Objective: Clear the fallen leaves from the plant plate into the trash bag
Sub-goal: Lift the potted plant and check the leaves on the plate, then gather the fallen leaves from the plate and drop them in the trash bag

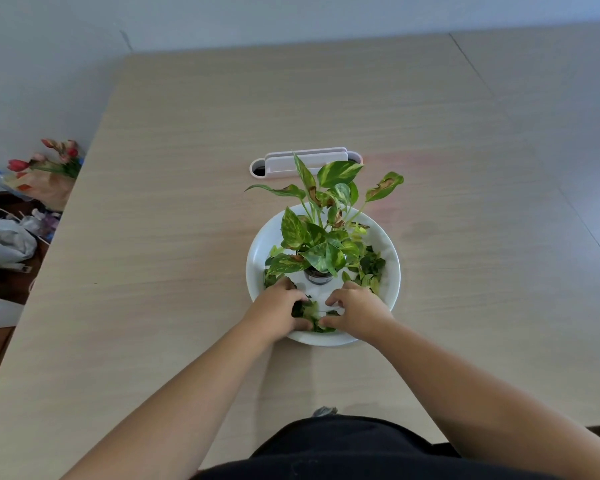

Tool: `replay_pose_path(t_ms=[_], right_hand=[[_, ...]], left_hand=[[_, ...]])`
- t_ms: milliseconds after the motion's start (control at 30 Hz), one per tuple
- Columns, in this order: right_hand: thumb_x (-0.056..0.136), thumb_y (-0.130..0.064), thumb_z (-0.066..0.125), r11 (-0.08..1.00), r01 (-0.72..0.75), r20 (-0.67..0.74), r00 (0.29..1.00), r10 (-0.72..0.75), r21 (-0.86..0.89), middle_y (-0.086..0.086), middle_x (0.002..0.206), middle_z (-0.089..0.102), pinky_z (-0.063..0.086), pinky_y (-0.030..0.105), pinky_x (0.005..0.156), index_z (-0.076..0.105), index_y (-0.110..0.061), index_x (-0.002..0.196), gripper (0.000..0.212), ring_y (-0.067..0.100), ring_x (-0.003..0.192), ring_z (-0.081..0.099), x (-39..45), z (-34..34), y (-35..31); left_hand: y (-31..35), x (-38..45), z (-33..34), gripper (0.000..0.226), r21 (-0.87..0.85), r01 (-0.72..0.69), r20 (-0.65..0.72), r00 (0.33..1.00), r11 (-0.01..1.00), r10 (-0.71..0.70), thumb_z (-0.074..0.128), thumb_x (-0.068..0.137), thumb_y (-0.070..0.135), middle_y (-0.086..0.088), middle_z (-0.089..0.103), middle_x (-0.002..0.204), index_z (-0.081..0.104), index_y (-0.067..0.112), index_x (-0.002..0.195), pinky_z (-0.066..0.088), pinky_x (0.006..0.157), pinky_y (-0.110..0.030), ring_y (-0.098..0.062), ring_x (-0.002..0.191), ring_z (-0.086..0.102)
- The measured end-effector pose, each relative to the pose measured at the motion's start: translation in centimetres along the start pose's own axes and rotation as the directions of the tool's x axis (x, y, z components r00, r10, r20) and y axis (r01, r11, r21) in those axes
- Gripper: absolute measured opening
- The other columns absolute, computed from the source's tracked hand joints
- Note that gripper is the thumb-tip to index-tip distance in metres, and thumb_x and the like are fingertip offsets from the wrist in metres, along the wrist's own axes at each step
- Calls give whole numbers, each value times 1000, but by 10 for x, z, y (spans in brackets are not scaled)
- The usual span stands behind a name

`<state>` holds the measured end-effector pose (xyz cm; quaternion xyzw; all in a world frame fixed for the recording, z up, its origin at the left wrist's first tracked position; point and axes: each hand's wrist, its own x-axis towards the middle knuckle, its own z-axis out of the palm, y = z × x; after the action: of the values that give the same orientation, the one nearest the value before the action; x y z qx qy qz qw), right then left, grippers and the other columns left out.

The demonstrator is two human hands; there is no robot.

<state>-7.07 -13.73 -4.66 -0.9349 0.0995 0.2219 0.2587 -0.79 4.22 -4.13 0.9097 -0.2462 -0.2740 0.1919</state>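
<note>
No legible text, labels, brands or numbers anywhere in view.

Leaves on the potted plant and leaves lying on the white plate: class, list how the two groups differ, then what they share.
The plant's leaves stand raised on stems above the small pot; the fallen leaves lie loose and flat on the plate. No hand touches the plant's leaves; the left hand and right hand are gathering fallen ones. Both groups are green with pale variegation.

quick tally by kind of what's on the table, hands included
hands: 2 (left hand, right hand)
white plate: 1
potted plant: 1
pile of loose leaves on the plate: 1
white slotted holder: 1
total: 6
</note>
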Motion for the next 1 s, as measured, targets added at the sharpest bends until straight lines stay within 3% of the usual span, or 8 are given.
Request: replay_pose_path(t_ms=[100,233,333,433,633,800,900,1000], right_hand=[[72,-51,73,999,-27,16,999,27,-38,-4,114,52,52,34,80,61,-26,117,54,18,99,59,-1,3,-7],[80,-29,70,999,-14,-1,1000,14,-45,-1,114,54,52,33,78,62,-23,116,38,21,98,61,-2,6,-9],[84,-13,61,999,10,-15,1000,-10,-32,-1,100,54,46,29,73,66,-19,110,27,21,95,59,-2,4,-7],[83,-4,52,1000,2,-31,1000,-3,-27,2,102,64,44,25,71,71,-16,104,31,21,95,61,-2,3,-5],[85,-10,63,957,-111,-135,979,152,270,-3,87,71,50,21,75,76,-15,95,17,12,84,62,-5,-9,1],[78,-13,75,734,-175,-119,937,330,656,-5,79,69,47,16,63,76,-18,87,10,9,72,62,-13,-20,8],[73,-11,80,521,-198,-47,906,420,830,7,86,74,59,33,75,76,-17,80,10,21,76,68,-17,-21,16],[72,-1,79,258,-163,33,895,444,952,18,92,74,60,40,81,73,-5,82,12,32,84,72,-23,-21,22]], left_hand=[[5,1,8,55,20,9,-18,1000,1000,-9,80,70,37,-3,49,118,64,25,121,46,90,-32,-22,107,54],[7,0,13,39,57,-26,-36,999,998,28,73,79,26,-6,52,113,67,23,118,45,85,-32,-25,102,55],[6,1,15,28,70,-50,-45,998,996,53,67,84,22,-7,56,109,70,21,112,45,83,-32,-26,101,56],[5,0,16,22,47,-68,-71,995,997,71,65,87,20,-6,61,105,72,21,108,46,82,-34,-25,99,58],[10,-4,9,18,-6,-70,-207,976,998,67,64,87,31,6,68,100,72,26,102,49,79,-32,-14,97,60],[16,-9,3,17,-183,-31,-248,969,983,-16,67,85,32,12,70,93,74,28,100,51,77,-26,-8,87,63],[23,-11,5,10,-429,2,-258,958,903,-125,76,79,26,16,67,77,76,24,89,50,70,-18,-3,72,62],[27,-9,8,9,-591,23,-217,958,806,-186,80,76,21,14,67,71,75,22,83,49,66,-14,-1,62,59]])
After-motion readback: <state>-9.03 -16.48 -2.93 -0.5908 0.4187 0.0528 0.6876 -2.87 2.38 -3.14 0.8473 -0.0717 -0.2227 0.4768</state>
